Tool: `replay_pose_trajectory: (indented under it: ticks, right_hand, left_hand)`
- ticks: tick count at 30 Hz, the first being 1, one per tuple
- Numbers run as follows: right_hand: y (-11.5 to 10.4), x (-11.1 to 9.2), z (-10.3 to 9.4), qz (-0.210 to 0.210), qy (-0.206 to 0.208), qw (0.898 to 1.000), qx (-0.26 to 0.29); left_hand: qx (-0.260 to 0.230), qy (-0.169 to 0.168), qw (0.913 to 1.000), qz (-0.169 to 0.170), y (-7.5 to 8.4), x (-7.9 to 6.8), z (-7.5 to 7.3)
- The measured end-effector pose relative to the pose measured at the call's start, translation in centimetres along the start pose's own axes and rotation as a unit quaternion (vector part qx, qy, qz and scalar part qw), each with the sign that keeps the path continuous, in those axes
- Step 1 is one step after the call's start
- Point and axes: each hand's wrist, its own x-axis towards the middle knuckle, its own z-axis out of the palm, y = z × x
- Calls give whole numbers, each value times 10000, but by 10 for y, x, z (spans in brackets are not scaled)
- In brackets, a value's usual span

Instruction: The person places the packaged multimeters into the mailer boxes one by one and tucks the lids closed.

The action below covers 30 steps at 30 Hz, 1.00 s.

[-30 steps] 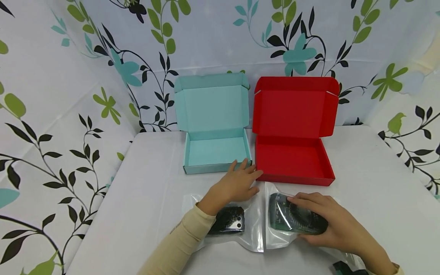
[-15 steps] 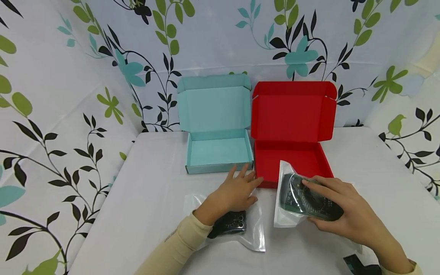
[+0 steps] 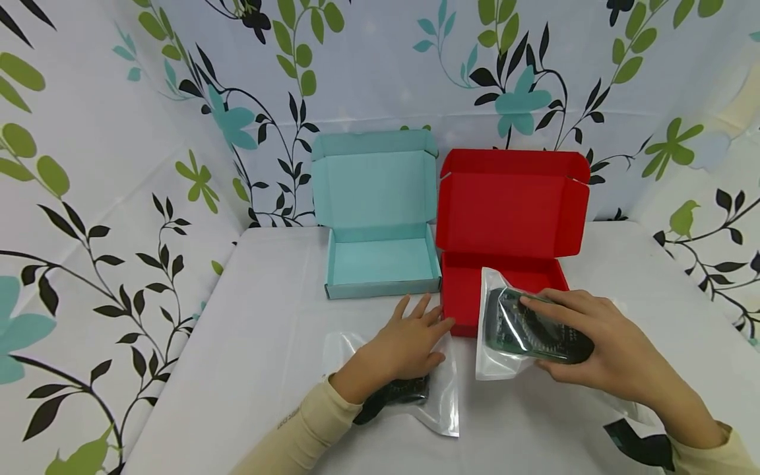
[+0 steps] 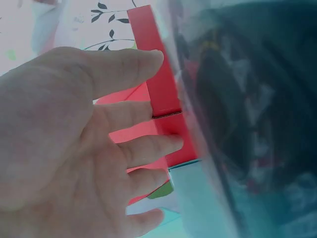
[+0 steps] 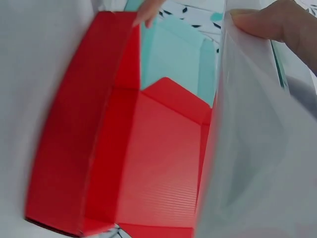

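My right hand (image 3: pixel 611 349) grips a clear bag holding a dark green, rounded, phone-sized item (image 3: pixel 537 330), fingers over its top and thumb below. The bag overlaps the front of the open red box (image 3: pixel 510 208) in the head view and fills the right side of the right wrist view (image 5: pixel 257 158). With fingers spread, my left hand (image 3: pixel 410 346) has its fingertips right at the red box's front left corner, below the open teal box (image 3: pixel 382 289). Under the left wrist lies another clear bag (image 3: pixel 445 402) with a black item (image 3: pixel 410 390), partly hidden by the arm.
Both boxes stand side by side with lids raised at the back of the white table (image 3: pixel 267 330), before a leaf-patterned curtain (image 3: pixel 380 72). A dark piece (image 3: pixel 641 445) shows by the right sleeve, near the table's front.
My right hand has lifted the bagged dark green item and carried it up and right to the red box's front. My left hand stays by the box corner.
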Motion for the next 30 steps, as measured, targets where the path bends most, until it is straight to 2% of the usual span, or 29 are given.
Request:
replay_pose_trajectory:
  ticks: [6,12,20,25,30]
  right_hand:
    - [5,6,-11,42,96,9999,-69]
    - [8,16,-13,-56,114,9999,-25]
    - [11,28,-8,-5,41,10000,82]
    - [14,35,-2,-19,1,9998,197]
    - [18,39,7,11,-72,9995,312]
  left_hand:
    - [23,41,10000,32,1,-8,4]
    - [-11,39,10000,51,5,-15,7]
    - [126,112,9997,193,11,-25,9]
    - [340,308,9985,308,10,-30,9]
    - [288,316,9984,358,9,-31,11]
